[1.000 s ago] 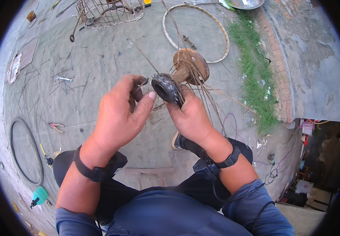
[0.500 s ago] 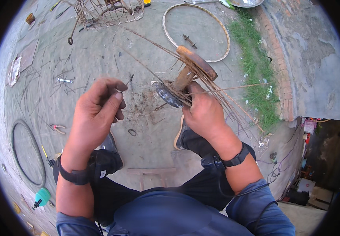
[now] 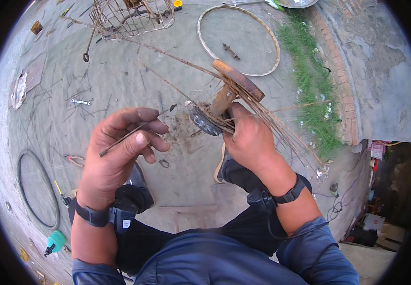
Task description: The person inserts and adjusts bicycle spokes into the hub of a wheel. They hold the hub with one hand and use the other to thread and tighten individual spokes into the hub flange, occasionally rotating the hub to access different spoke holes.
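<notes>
A rusty wheel hub (image 3: 223, 99) with two round flanges is gripped in my right hand (image 3: 250, 140), its fingers closed round the lower flange. Several rusty spokes stick out of the hub, some bunched toward the lower right and others reaching to the upper left. To the left of the hub, my left hand (image 3: 122, 152) pinches a thin spoke (image 3: 122, 139) between thumb and fingers. The spoke lies slantwise across the palm, a dark tip showing beyond the fingers. It is apart from the hub.
Beyond the hub lie a bare wheel rim (image 3: 198, 35) and an axle (image 3: 231, 51). A wire basket (image 3: 113, 31) stands at the far left. Loose spokes, a wrench (image 3: 81, 102), pliers (image 3: 75, 160), a tyre (image 3: 20, 190) and a green bottle (image 3: 56, 241) lie leftward. Grass (image 3: 315, 90) edges the right.
My left hand has turned and its fingers have spread somewhat, so the spoke across the palm now shows. My right hand keeps its hold on the hub with barely any movement.
</notes>
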Action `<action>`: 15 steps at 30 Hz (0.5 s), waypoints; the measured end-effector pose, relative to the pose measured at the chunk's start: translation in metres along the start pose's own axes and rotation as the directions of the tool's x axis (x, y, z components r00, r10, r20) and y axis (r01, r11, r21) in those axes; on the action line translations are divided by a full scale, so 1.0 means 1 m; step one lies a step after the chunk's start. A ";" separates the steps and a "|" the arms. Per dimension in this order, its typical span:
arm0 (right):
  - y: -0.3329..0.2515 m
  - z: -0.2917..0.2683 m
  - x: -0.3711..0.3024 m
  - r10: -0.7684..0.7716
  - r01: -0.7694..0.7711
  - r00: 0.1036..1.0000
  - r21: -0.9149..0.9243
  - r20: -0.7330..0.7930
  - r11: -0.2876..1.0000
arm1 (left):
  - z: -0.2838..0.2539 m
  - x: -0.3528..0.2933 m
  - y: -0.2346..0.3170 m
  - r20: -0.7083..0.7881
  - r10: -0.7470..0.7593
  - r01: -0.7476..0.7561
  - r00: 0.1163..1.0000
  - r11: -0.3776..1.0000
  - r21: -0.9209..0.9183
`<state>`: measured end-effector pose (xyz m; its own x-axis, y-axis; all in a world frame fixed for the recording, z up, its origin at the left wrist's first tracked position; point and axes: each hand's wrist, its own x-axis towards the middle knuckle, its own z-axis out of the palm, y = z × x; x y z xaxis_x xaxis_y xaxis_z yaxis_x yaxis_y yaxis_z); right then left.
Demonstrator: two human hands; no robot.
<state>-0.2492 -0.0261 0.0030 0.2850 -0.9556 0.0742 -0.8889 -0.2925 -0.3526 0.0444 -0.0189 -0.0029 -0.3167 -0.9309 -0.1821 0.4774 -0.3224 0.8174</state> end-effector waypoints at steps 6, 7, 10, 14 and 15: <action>-0.011 0.002 -0.005 -0.008 0.006 0.997 0.029 0.078 1.000 | 0.007 0.004 -0.018 -0.154 -0.046 0.035 0.987 0.996 -0.077; -0.014 0.003 -0.006 0.004 -0.009 0.993 0.043 0.116 0.999 | 0.007 0.004 -0.019 -0.146 -0.057 0.045 0.988 0.996 -0.080; -0.013 0.009 -0.009 -0.013 0.008 0.991 0.040 0.131 0.999 | 0.010 0.006 -0.021 -0.129 -0.088 0.078 0.988 0.994 -0.080; -0.015 0.012 -0.009 -0.034 0.029 0.994 0.051 0.108 0.998 | 0.009 0.006 -0.021 -0.146 -0.073 0.081 0.987 0.995 0.050; -0.014 0.012 -0.009 -0.038 0.032 0.993 0.062 0.108 0.998 | 0.011 0.006 -0.020 -0.158 -0.043 0.059 0.987 0.993 0.097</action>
<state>-0.2346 -0.0131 -0.0037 0.3557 -0.9345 -0.0135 -0.8554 -0.3198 -0.4074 0.0246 -0.0162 -0.0142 -0.2039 -0.9314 -0.3014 0.3757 -0.3587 0.8545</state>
